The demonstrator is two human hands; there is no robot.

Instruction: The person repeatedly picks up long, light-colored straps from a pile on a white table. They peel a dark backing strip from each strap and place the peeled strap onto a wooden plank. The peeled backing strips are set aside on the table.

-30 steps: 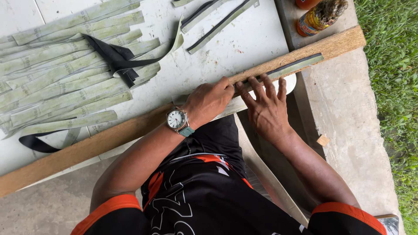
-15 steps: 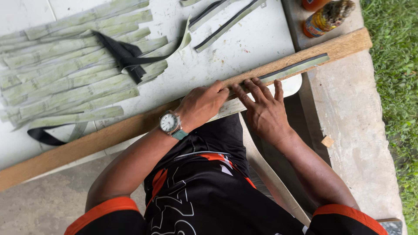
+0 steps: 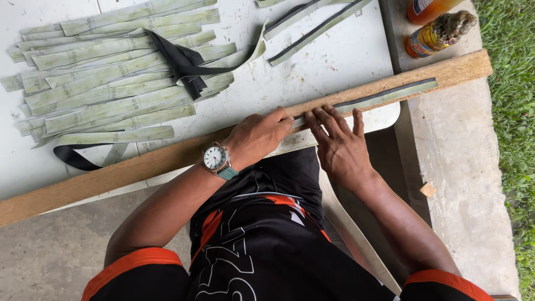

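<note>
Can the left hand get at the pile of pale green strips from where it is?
Probably yes: the left hand rests on the wooden plank, and only bare white tabletop lies between it and the pale green strips.

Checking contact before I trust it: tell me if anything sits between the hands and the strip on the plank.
Nothing visible does. The left hand and right hand press fingertips directly on the grey-green strip lying along the wooden plank.

our left hand (image 3: pixel 259 135) and right hand (image 3: pixel 341 146) pressing a grey-green strip (image 3: pixel 370 100) flat on the long wooden plank (image 3: pixel 139 165) along the tabletop's (image 3: pixel 334 61) near edge, pile of strips (image 3: pixel 111 83) at its far left, two bottles (image 3: pixel 437 28) past its right edge
</note>
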